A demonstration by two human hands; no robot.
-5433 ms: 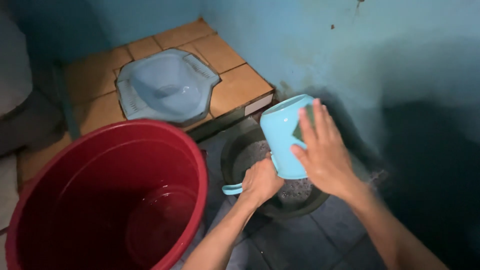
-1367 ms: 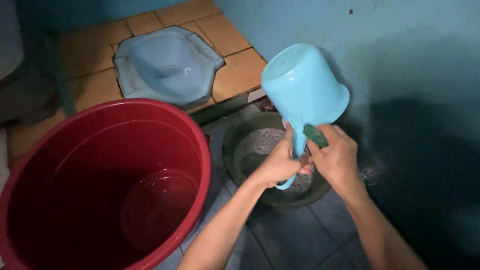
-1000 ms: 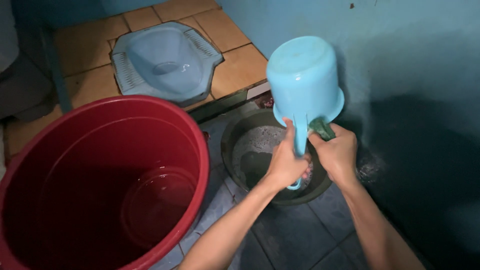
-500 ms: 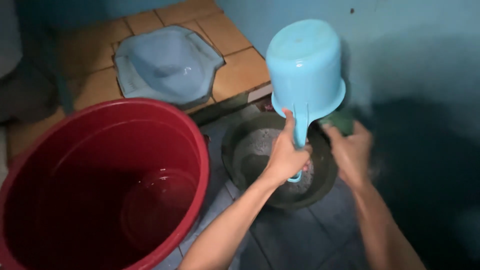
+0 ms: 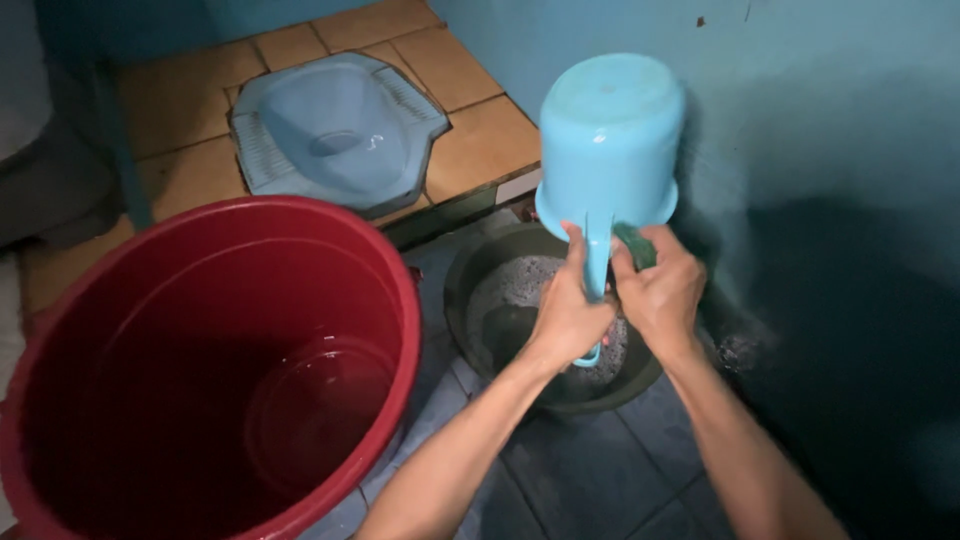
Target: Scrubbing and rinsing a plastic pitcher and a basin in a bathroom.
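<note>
My left hand [image 5: 570,312] grips the handle of a light blue plastic dipper [image 5: 610,135], held upside down with its flat bottom facing up. My right hand [image 5: 662,295] is closed around a green scouring pad [image 5: 634,245] pressed against the dipper's rim beside the handle. Both hands hover over a dark round basin [image 5: 480,275] on the floor that holds soapy, foamy water.
A large red bucket [image 5: 400,280] with some water at its bottom stands at the left. A light blue squat toilet [image 5: 335,130] sits in an orange-tiled platform [image 5: 480,140] behind. A blue wall [image 5: 800,110] rises on the right; grey floor tiles [image 5: 590,480] lie below.
My right hand with the pad has come back left from beside the dipper to its rim next to the handle. The dipper has dropped slightly and stays upside down.
</note>
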